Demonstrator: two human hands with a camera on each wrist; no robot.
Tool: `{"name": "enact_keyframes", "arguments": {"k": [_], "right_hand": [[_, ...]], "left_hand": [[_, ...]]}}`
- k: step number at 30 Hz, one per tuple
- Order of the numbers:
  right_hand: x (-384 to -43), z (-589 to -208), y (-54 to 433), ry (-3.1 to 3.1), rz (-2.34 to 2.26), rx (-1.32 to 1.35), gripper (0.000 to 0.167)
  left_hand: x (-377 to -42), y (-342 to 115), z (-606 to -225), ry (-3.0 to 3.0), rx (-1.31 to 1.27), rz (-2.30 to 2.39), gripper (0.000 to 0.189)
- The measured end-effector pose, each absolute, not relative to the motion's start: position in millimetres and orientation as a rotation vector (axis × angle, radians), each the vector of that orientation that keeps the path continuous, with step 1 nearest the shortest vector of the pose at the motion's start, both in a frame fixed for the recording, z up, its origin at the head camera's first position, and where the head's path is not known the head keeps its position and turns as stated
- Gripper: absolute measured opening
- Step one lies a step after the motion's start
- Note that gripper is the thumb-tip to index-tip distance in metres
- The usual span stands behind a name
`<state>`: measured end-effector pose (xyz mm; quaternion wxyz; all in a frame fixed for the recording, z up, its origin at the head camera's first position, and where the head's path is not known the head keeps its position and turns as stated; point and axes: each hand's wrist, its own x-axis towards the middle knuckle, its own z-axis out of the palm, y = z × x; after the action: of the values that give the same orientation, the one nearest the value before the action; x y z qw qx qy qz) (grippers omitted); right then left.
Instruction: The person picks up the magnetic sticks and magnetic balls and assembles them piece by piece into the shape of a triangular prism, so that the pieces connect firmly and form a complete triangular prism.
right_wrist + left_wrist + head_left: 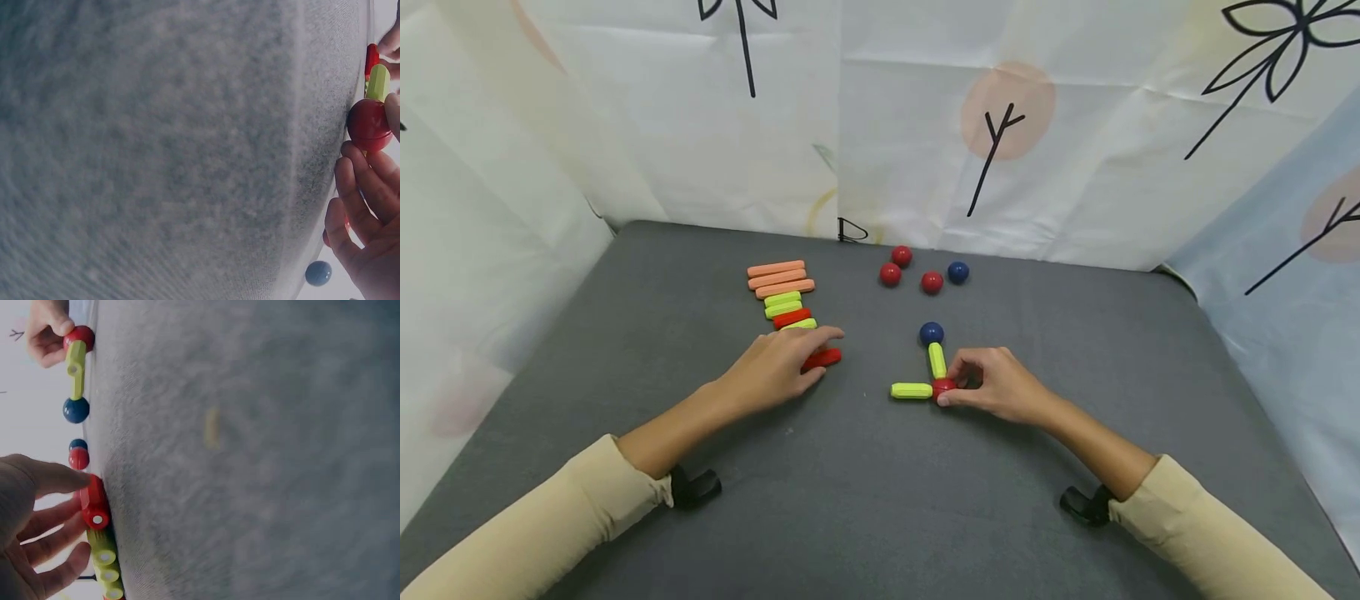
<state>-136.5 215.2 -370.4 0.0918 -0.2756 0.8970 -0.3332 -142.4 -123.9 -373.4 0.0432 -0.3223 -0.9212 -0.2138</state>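
Note:
My right hand (1000, 385) pinches a red ball (943, 388) between thumb and fingers. Two yellow-green rods meet that ball: one rod (912, 391) points left, and the other (937, 360) runs away to a blue ball (932, 333). On the left, my left hand (778, 367) has its thumb and fingers about a short red rod (822, 360) at the near end of a row. In the left wrist view the thumb meets this red rod (95, 503), with fingertips close behind it. Part of the row lies hidden under the left hand.
Orange rods (781, 277) head the row, followed by yellow-green rods (783, 304) and another red rod (792, 318). Farther back lie loose red balls (891, 274) and a blue ball (958, 272). A printed white cloth (910, 150) hangs behind the grey table (880, 517).

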Motion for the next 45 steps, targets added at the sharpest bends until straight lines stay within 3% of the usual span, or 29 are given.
{"name": "enact_keyframes", "arguments": {"k": [14,28,45], "right_hand": [[-136.6,-369.7,215.9,2.646,-0.991,-0.807,0.027],[-136.2,-368.9,215.8,2.644,-0.975,-0.792,0.027],[-137.0,-368.7,215.2,2.638,-0.981,-0.799,0.026]], "left_hand": [[-146.7,-105.4,-381.5,-2.773,-1.054,-0.511,0.045],[-182.6,-54.7,-379.5,-2.933,-0.719,-1.623,0.049],[-197.4,-18.0,-385.2,-2.98,-0.587,-1.698,0.047]]}}
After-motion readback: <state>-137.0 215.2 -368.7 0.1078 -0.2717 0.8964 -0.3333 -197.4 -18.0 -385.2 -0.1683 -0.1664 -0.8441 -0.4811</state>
